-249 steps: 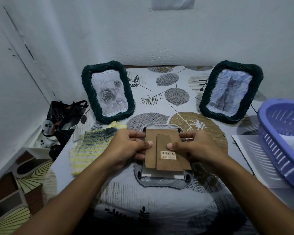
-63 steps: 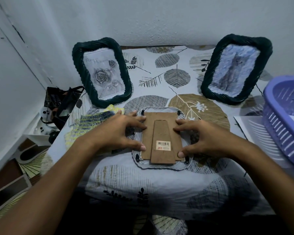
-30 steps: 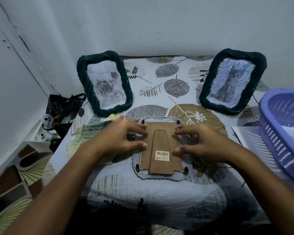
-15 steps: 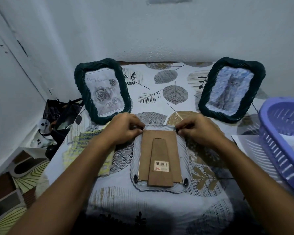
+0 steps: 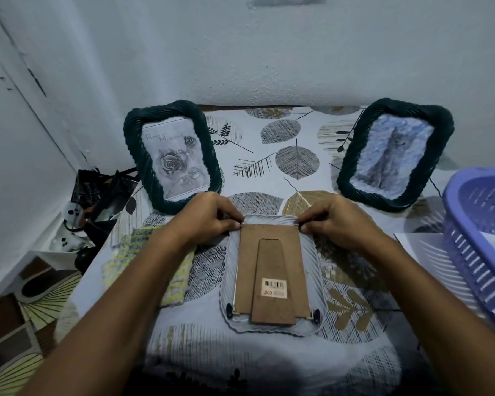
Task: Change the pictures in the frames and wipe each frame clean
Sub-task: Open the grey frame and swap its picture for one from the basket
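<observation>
A clear ribbed frame (image 5: 316, 270) lies face down in the middle of the table, its brown cardboard back (image 5: 269, 270) with a barcode sticker facing up. My left hand (image 5: 209, 221) pinches at the frame's far left corner and my right hand (image 5: 337, 221) pinches at its far right corner, fingers curled over the corner clips there. Two black clips show at the near corners. A dark green frame (image 5: 170, 152) with a rose picture stands at the back left, and another dark green frame (image 5: 395, 152) with a cat picture stands at the back right.
A yellow and grey cloth (image 5: 152, 267) lies left of the clear frame, partly under my left forearm. A purple plastic basket (image 5: 483, 238) sits at the right edge on a printed sheet (image 5: 429, 252). A dark bag (image 5: 97, 192) lies off the table's left side. White walls close in behind and left.
Both hands have gone from the sides of the cardboard back to the frame's far corners. The back now lies flat inside the frame.
</observation>
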Demonstrator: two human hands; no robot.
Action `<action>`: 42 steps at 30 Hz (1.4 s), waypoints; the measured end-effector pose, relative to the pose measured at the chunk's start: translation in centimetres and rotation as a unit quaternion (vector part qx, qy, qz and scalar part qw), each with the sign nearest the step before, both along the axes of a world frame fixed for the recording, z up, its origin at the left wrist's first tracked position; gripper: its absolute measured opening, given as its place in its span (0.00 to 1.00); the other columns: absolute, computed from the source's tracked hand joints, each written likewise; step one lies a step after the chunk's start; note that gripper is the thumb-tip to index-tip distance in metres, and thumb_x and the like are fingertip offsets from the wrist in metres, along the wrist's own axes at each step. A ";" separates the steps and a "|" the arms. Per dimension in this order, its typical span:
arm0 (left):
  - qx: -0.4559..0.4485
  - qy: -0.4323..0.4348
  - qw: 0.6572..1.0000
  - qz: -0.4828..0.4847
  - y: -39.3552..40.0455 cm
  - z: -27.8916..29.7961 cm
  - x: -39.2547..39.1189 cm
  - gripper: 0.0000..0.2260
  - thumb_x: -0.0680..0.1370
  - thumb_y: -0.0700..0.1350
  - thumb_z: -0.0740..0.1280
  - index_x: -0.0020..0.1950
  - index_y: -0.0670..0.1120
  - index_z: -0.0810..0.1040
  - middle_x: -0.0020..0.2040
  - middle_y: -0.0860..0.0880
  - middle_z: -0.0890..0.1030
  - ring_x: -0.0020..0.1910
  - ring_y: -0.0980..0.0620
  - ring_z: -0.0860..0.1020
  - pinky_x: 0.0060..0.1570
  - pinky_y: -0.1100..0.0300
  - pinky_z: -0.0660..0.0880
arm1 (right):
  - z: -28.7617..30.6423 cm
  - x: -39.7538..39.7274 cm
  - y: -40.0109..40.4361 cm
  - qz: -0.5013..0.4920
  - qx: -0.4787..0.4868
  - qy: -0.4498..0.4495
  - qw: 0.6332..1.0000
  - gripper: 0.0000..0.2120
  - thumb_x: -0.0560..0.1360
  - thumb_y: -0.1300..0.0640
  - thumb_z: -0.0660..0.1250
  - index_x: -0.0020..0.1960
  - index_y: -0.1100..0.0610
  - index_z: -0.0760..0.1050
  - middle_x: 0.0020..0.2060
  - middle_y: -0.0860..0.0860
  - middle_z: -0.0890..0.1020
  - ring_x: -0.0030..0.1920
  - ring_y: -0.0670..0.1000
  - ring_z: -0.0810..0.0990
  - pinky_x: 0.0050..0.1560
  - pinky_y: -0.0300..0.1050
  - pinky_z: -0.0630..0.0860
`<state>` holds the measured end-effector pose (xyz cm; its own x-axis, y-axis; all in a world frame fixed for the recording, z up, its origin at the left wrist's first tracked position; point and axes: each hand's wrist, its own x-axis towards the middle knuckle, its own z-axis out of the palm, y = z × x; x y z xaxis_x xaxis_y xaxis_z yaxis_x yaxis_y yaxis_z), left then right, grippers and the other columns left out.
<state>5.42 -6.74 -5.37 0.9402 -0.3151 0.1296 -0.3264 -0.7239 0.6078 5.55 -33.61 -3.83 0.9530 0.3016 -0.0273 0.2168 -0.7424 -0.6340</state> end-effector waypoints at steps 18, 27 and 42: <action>-0.017 0.008 0.999 0.034 -0.3 -0.5 0.4 0.05 0.68 0.44 0.78 0.43 0.48 0.87 0.38 0.50 0.85 0.39 0.54 0.82 0.43 0.56 0.80 | -0.5 0.3 0.1 -0.002 0.033 -0.005 0.999 0.06 0.70 0.62 0.74 0.46 0.56 0.85 0.39 0.49 0.84 0.36 0.38 0.77 0.33 0.24 0.69; -0.031 0.033 0.998 0.033 0.0 -0.8 0.7 0.04 0.71 0.41 0.76 0.42 0.50 0.86 0.37 0.49 0.85 0.38 0.52 0.83 0.43 0.51 0.81 | -0.9 0.3 0.1 -0.012 0.059 -0.006 0.998 0.04 0.70 0.62 0.74 0.44 0.56 0.85 0.36 0.46 0.83 0.35 0.38 0.78 0.33 0.25 0.69; -0.011 0.027 0.997 0.071 -0.7 -0.7 0.4 0.03 0.71 0.43 0.76 0.42 0.49 0.86 0.38 0.49 0.85 0.39 0.52 0.82 0.43 0.56 0.80 | -1.2 0.4 0.2 -0.018 0.054 -0.011 0.998 0.04 0.71 0.62 0.73 0.45 0.56 0.85 0.39 0.49 0.85 0.38 0.41 0.79 0.34 0.25 0.71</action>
